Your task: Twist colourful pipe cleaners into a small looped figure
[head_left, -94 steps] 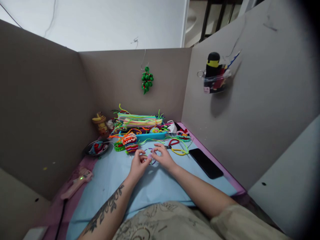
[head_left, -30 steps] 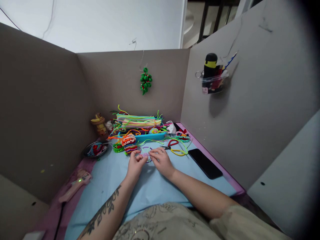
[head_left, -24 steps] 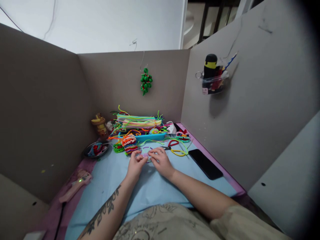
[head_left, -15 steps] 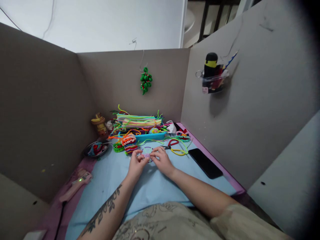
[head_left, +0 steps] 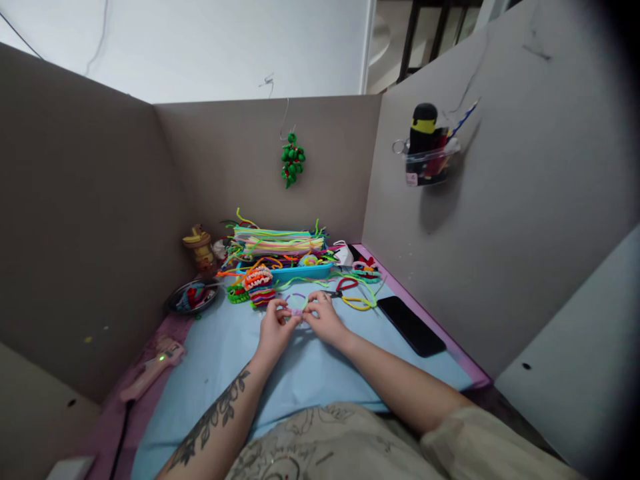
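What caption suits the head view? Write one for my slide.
Both hands hold a small purple loop over a blue cloth, a black phone lying nearby.

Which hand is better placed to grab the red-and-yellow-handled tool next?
Probably the right hand: it is nearer the tool; the left hand is across the purple loop. Both hold that loop, so the right may need freeing.

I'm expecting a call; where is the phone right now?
In the head view, the black phone lies on the blue cloth near its right edge, right of the right hand.
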A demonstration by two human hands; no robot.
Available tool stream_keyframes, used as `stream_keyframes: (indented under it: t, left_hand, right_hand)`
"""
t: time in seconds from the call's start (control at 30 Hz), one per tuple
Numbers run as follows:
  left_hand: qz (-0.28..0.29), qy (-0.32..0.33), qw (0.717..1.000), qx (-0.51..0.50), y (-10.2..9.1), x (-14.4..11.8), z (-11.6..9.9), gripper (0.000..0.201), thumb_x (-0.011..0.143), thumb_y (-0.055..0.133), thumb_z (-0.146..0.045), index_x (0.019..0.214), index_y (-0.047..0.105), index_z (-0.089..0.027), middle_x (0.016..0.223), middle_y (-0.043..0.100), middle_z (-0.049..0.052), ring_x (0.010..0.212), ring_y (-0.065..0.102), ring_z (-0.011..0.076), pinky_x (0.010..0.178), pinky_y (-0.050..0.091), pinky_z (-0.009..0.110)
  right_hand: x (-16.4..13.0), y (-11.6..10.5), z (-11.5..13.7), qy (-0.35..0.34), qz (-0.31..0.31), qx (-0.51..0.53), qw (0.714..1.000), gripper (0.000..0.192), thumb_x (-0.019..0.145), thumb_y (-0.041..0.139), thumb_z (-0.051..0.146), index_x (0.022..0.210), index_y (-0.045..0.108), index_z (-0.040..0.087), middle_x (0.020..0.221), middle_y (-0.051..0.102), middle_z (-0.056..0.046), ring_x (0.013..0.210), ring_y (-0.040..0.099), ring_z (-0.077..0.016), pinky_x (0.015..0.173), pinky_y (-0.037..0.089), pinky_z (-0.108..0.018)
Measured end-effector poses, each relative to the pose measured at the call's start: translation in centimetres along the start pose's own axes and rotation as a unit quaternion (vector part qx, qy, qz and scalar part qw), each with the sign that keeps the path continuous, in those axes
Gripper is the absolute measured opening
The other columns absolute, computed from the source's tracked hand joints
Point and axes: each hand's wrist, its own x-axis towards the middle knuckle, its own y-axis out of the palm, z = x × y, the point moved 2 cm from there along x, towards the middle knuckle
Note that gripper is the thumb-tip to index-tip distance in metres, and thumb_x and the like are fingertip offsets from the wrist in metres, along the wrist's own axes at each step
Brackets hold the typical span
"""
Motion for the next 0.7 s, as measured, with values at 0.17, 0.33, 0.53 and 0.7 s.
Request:
stream_keyframes:
  t: [0.17,0.33,0.53,0.7]
  left_hand:
    - [0.016,-0.067,0.993,-0.096,-0.27,0.63,0.57,0.048,0.057,0.072,-0.033,0.091,0.042,-0.019,0.059,0.056,-0.005,0.049,0.052,0.0088,0.049,0.036,0.019]
    - [0.042,-0.122,0.980,-0.150,-0.40,0.60,0.59,0.047,0.057,0.073,-0.030,0.091,0.044,-0.018,0.058,0.057,-0.005,0.051,0.053,0.0080,0.052,0.037,0.018]
    - [0.073,-0.153,0.972,-0.163,-0.24,0.38,0.40,0.044,0.052,0.076,-0.032,0.084,0.049,-0.018,0.056,0.059,-0.004,0.049,0.052,0.0081,0.049,0.034,0.017]
    - [0.076,-0.130,0.977,-0.151,-0.20,0.45,0.09,0.038,0.051,0.077,-0.030,0.076,0.052,-0.016,0.056,0.059,-0.003,0.052,0.054,0.0091,0.053,0.037,0.019]
  right_hand:
    - [0.21,-0.47,0.07,-0.033,0.007,0.015,0.999,0.012,0.073,0.059,0.016,0.074,0.068,0.023,0.089,0.050,-0.004,0.094,0.044,-0.0201,0.088,0.035,-0.037]
    - [-0.25,-0.82,0.68,-0.115,-0.009,-0.029,0.993,0.017,0.073,0.057,0.012,0.081,0.066,0.024,0.092,0.052,-0.005,0.096,0.043,-0.0212,0.088,0.034,-0.038]
    - [-0.54,-0.91,0.78,-0.166,-0.028,-0.083,0.982,0.010,0.075,0.057,0.017,0.080,0.064,0.022,0.091,0.053,-0.006,0.095,0.043,-0.0215,0.086,0.034,-0.039]
    - [-0.51,-0.92,0.56,-0.188,-0.035,-0.098,0.977,0.008,0.077,0.057,0.019,0.078,0.064,0.023,0.090,0.055,-0.005,0.094,0.044,-0.0208,0.086,0.035,-0.038]
